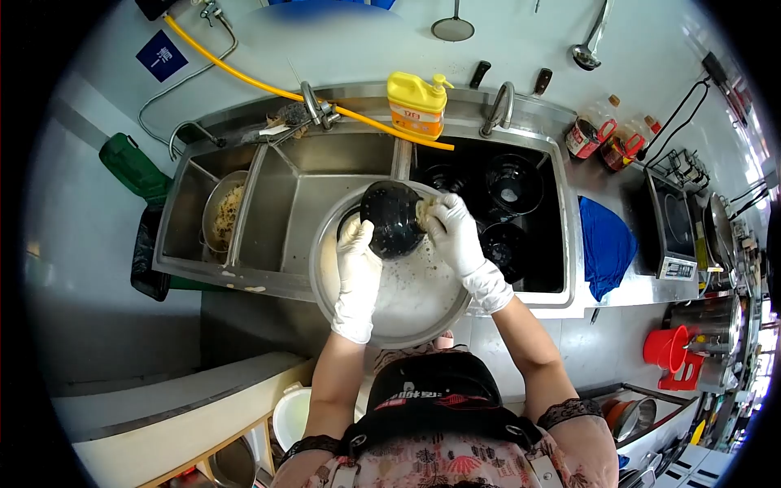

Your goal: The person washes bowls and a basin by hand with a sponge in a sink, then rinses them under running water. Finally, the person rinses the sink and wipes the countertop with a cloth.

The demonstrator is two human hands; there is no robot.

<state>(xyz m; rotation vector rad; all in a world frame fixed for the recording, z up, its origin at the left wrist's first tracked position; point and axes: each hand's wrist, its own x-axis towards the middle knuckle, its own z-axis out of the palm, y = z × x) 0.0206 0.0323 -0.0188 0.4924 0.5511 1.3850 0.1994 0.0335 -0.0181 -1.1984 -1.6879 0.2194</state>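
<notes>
A glossy black bowl (392, 218), tilted and wet-looking, is gripped at its left edge by my left hand (358, 272), in a white glove. My right hand (455, 236), also gloved in white, is closed at the bowl's right side around a small yellowish-brown scrubbing pad (422, 213); most of the pad is hidden by the fingers. Both hands and the bowl are over a wide round basin (462, 313) of cloudy, whitish water with dark specks. Behind the bowl, the far part of the basin is partly covered.
Several black bowls (514, 184) are in the right sink. The middle sink (272, 211) is steel; a pot of food scraps (213, 220) stands in the left one. A yellow detergent jug (416, 106) and yellow hose (268, 88) lie along the back. A blue cloth (606, 244) is at right.
</notes>
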